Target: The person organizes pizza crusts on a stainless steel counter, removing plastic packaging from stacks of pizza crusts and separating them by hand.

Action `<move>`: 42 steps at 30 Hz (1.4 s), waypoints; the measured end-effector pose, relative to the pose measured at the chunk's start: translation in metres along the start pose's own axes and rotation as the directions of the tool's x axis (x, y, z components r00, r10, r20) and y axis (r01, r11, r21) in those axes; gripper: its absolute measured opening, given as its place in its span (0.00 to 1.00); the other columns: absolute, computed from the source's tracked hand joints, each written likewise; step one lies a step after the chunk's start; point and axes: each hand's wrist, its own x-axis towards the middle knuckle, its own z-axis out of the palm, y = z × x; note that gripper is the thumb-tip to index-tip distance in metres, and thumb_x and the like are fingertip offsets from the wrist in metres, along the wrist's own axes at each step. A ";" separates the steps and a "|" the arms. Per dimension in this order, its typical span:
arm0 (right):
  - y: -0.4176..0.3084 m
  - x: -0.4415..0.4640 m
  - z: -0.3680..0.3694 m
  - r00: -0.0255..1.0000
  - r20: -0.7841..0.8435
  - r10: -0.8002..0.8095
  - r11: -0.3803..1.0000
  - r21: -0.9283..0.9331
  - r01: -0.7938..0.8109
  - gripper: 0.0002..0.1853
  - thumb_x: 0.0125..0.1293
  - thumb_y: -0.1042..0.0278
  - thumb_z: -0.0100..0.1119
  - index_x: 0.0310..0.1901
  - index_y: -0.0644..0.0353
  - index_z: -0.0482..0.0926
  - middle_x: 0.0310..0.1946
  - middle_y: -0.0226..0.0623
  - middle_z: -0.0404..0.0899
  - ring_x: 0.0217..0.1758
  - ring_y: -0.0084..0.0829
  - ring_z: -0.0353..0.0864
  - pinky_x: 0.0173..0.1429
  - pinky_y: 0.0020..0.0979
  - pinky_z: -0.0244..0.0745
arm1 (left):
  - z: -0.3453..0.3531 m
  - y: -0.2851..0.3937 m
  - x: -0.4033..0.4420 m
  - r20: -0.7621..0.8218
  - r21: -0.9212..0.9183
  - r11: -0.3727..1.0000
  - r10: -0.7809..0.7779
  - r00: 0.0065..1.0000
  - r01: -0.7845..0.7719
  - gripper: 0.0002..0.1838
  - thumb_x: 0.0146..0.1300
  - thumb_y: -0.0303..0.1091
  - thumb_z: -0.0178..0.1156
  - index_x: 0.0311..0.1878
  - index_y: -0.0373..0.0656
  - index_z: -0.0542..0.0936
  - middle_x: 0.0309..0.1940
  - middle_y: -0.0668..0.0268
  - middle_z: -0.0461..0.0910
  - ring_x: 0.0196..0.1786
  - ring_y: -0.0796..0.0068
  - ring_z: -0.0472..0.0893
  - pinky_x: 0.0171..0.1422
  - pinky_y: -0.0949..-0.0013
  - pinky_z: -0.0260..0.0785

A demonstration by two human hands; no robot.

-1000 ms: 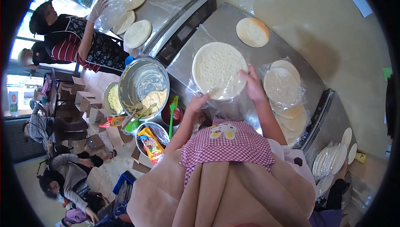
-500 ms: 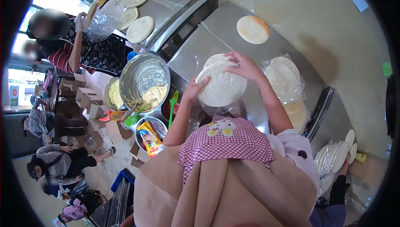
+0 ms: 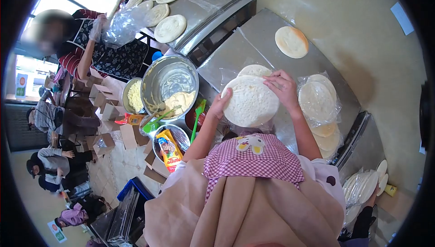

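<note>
White flatbread mid-frame overlaps second flatbread; left hand clasps rim, right hand pinches upper edge. Handling step, I judge; next move needs steady grips.

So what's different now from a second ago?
The held flatbread has come nearer the checked apron, and a second flatbread shows behind it. The right hand has shifted toward the far edge; the left hand still grips its left side. The browned flatbread and the bagged stack stayed put.

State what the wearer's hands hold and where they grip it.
The nearer pale round flatbread, by its rim: left hand at the left edge, right hand at the upper right edge.
</note>
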 end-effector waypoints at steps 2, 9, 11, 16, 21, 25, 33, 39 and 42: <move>0.001 0.001 0.003 0.998 -0.047 -0.040 0.999 -0.030 0.038 0.10 0.46 0.73 0.69 0.34 0.54 0.85 0.32 0.29 0.76 0.37 0.25 0.74 0.39 0.25 0.71 | 0.002 0.001 0.000 -0.009 -0.037 0.999 -0.024 1.000 0.024 0.31 0.61 0.52 0.57 0.57 0.36 0.69 0.48 0.61 0.77 0.47 0.72 0.78 0.52 0.70 0.71; -0.001 0.005 0.007 0.993 -0.115 -0.041 0.988 0.141 0.057 0.12 0.44 0.75 0.70 0.34 0.52 0.86 0.28 0.27 0.72 0.36 0.25 0.70 0.37 0.25 0.67 | 0.006 0.007 -0.002 0.076 -0.122 0.987 -0.099 0.992 0.108 0.34 0.61 0.53 0.55 0.60 0.34 0.64 0.53 0.57 0.74 0.53 0.67 0.76 0.56 0.66 0.70; 0.001 0.003 0.001 0.991 -0.097 -0.089 0.995 0.035 0.093 0.12 0.44 0.76 0.70 0.34 0.54 0.85 0.27 0.27 0.71 0.33 0.24 0.68 0.33 0.25 0.65 | 0.007 0.006 0.000 0.109 -0.170 0.976 -0.121 0.987 0.138 0.34 0.62 0.53 0.55 0.60 0.34 0.64 0.54 0.57 0.73 0.53 0.66 0.76 0.57 0.66 0.70; -0.005 -0.005 -0.004 0.990 -0.076 -0.122 0.993 -0.021 0.120 0.14 0.40 0.75 0.71 0.33 0.51 0.86 0.22 0.26 0.67 0.29 0.25 0.65 0.33 0.26 0.62 | 0.000 -0.017 0.005 0.200 -0.266 0.937 -0.178 0.964 0.228 0.34 0.63 0.52 0.53 0.63 0.35 0.61 0.56 0.55 0.71 0.56 0.64 0.75 0.59 0.64 0.68; -0.010 -0.010 -0.015 0.991 -0.028 -0.135 0.989 0.052 0.136 0.14 0.40 0.77 0.71 0.33 0.53 0.86 0.22 0.26 0.68 0.31 0.25 0.66 0.36 0.25 0.63 | 0.006 -0.018 0.005 0.270 -0.241 0.942 -0.165 0.949 0.232 0.35 0.64 0.53 0.50 0.63 0.34 0.60 0.57 0.54 0.70 0.58 0.63 0.73 0.61 0.63 0.67; -0.003 -0.013 -0.020 0.995 -0.019 -0.102 0.987 0.119 0.104 0.14 0.39 0.77 0.70 0.33 0.54 0.86 0.23 0.26 0.68 0.32 0.25 0.66 0.39 0.26 0.63 | 0.009 -0.017 0.008 0.293 -0.201 0.944 -0.197 0.936 0.261 0.34 0.64 0.53 0.48 0.65 0.36 0.59 0.61 0.54 0.67 0.62 0.63 0.69 0.65 0.62 0.62; 0.007 -0.018 -0.041 0.998 0.027 -0.054 0.978 0.204 0.047 0.11 0.40 0.74 0.71 0.30 0.54 0.86 0.23 0.25 0.70 0.34 0.25 0.68 0.45 0.28 0.63 | 0.015 -0.021 0.014 0.364 -0.220 0.939 -0.172 0.915 0.265 0.34 0.66 0.52 0.46 0.65 0.36 0.57 0.61 0.53 0.65 0.62 0.60 0.68 0.65 0.59 0.62; 0.038 -0.031 -0.090 0.949 -0.285 0.137 0.799 0.598 0.064 0.02 0.56 0.72 0.59 0.30 0.59 0.79 0.34 0.29 0.72 0.43 0.23 0.69 0.53 0.29 0.64 | 0.000 -0.018 0.003 0.194 -0.376 0.903 -0.143 0.970 0.208 0.33 0.65 0.53 0.48 0.63 0.34 0.61 0.57 0.54 0.70 0.58 0.62 0.72 0.61 0.63 0.66; 0.038 -0.023 -0.111 0.730 -0.511 0.455 0.747 0.664 0.000 0.04 0.64 0.70 0.51 0.40 0.57 0.71 0.36 0.30 0.71 0.44 0.24 0.69 0.54 0.30 0.64 | -0.007 -0.009 0.004 0.071 -0.313 0.945 -0.073 0.995 0.092 0.36 0.64 0.57 0.46 0.66 0.38 0.58 0.61 0.56 0.67 0.61 0.60 0.69 0.64 0.59 0.63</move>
